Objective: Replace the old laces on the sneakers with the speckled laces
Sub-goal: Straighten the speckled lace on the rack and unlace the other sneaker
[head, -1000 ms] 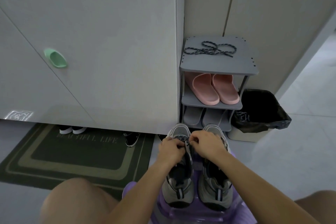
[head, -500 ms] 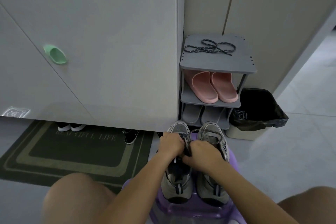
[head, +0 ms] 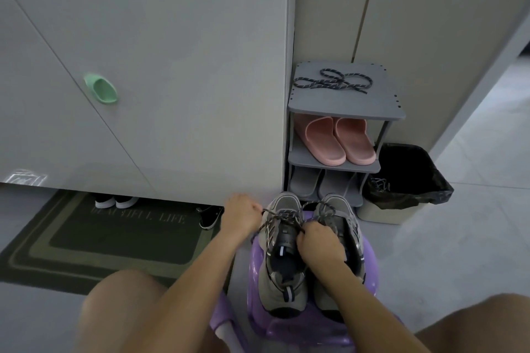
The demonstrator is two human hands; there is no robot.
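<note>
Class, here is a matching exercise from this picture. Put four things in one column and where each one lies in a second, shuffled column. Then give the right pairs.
Things
1. loose speckled lace
2. pink slippers
3. grey slippers
4. sneakers

Places
A. bottom shelf of the rack
B. on the purple stool
C. top shelf of the rack
D. middle shelf of the rack

Pairs: 1-C; 2-D; 3-A; 4-B

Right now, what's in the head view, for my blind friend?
The left hand and right hand grip a speckled lace on one of two grey sneakers on a purple stool. Another lace lies on a shoe rack.
</note>
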